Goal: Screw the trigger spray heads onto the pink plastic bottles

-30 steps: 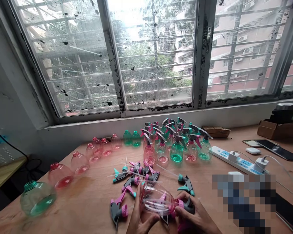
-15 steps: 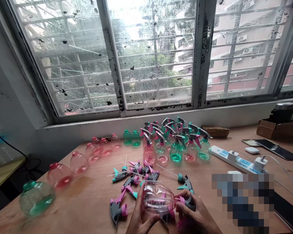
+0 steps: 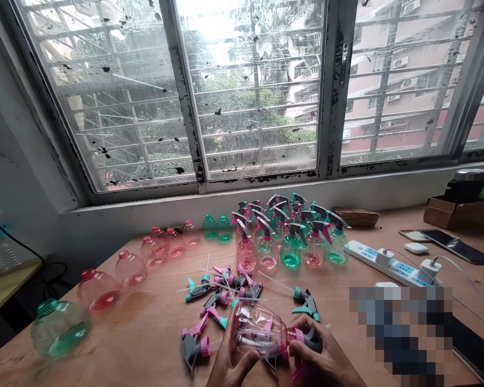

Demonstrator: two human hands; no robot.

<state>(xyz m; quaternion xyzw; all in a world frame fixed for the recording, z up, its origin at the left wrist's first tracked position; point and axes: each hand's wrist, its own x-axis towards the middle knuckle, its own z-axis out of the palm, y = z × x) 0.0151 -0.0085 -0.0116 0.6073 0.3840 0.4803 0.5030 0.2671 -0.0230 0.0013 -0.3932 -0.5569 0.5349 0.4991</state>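
Note:
A clear pink spray bottle (image 3: pixel 256 329) lies on its side between my hands, low in the middle of the view. My left hand (image 3: pixel 229 363) is wrapped round its body from below. My right hand (image 3: pixel 322 361) is closed on the grey and pink trigger head (image 3: pixel 308 338) at the bottle's neck. Several loose trigger heads (image 3: pixel 226 285) with thin dip tubes lie on the wooden table (image 3: pixel 145 333) just beyond my hands. One more trigger head (image 3: pixel 193 346) rests to the left of my left hand.
Assembled pink and green spray bottles (image 3: pixel 290 236) stand in a cluster near the window. Uncapped bottles (image 3: pixel 129 269) curve along the left, ending in a green bottle (image 3: pixel 58 328). At right are a power strip (image 3: pixel 391 263) with chargers, a phone (image 3: pixel 462 247) and a cardboard box (image 3: pixel 460 212).
The bottle has turned and shifted slightly between my hands; my right hand has re-gripped the trigger head. The rest of the table is unchanged.

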